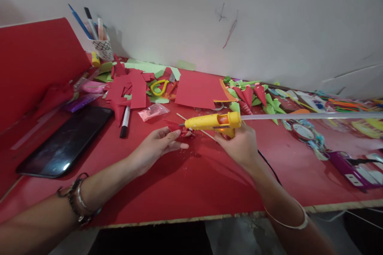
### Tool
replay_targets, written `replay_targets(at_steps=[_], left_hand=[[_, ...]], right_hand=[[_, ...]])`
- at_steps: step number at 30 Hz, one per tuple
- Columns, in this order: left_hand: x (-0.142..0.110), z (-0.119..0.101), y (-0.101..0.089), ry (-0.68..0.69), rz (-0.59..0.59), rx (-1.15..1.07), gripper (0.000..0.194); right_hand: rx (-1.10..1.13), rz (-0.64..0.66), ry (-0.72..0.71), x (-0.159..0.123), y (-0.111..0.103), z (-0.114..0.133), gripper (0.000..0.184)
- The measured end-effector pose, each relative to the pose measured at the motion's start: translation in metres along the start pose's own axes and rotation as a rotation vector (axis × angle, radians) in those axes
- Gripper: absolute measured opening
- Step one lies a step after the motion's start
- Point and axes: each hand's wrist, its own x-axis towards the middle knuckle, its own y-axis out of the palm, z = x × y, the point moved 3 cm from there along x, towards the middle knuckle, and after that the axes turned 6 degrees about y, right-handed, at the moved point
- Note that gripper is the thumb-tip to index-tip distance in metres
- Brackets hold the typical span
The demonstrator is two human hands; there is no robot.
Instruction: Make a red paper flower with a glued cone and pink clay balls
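Observation:
My right hand (240,144) is wrapped round the handle of a yellow glue gun (209,121), with a long clear glue stick (299,116) poking out of its back. The gun's nozzle points left, close to my left fingertips. Between the thumb and fingers of my left hand (160,143) is a piece of red paper (173,126), partly hidden by the fingers. A thin wooden stick (208,134) lies beneath the gun on the red table. Whether the nozzle touches the paper, I cannot tell.
A black phone (67,141) and a marker (125,122) lie to the left. Paper scraps (128,87), yellow-handled scissors (159,87) and a red sheet (196,89) are behind my hands. Paper cones (247,95) and a purple power strip (350,171) are right. A black cord (269,166) trails near my right wrist.

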Motion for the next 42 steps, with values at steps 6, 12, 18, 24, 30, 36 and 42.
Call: replay_targets(at_steps=[6, 12, 18, 24, 30, 36, 42], left_hand=[[0.001, 0.0, -0.002, -0.008, -0.033, -0.006, 0.014], [0.003, 0.001, -0.003, 0.009, 0.009, -0.011, 0.016], [0.003, 0.003, -0.005, 0.007, -0.026, -0.03, 0.012], [0.004, 0.003, -0.005, -0.015, -0.051, -0.015, 0.012], [0.004, 0.0, -0.005, 0.026, -0.088, 0.179, 0.016], [0.004, -0.013, -0.011, 0.171, -0.098, 0.542, 0.029], [0.006, -0.017, -0.012, 0.216, -0.039, 0.568, 0.018]], right_hand=[[-0.028, 0.002, 0.012, -0.001, 0.0, -0.003, 0.011], [-0.053, 0.025, 0.019, 0.0, 0.001, -0.005, 0.012], [-0.064, 0.06, 0.066, 0.003, 0.0, -0.01, 0.015], [-0.112, 0.096, 0.231, 0.012, -0.001, -0.028, 0.019], [-0.018, 0.209, 0.365, 0.018, 0.013, -0.063, 0.024], [0.057, 0.405, 0.341, 0.018, 0.035, -0.081, 0.026], [0.099, 0.452, 0.243, 0.018, 0.034, -0.082, 0.034]])
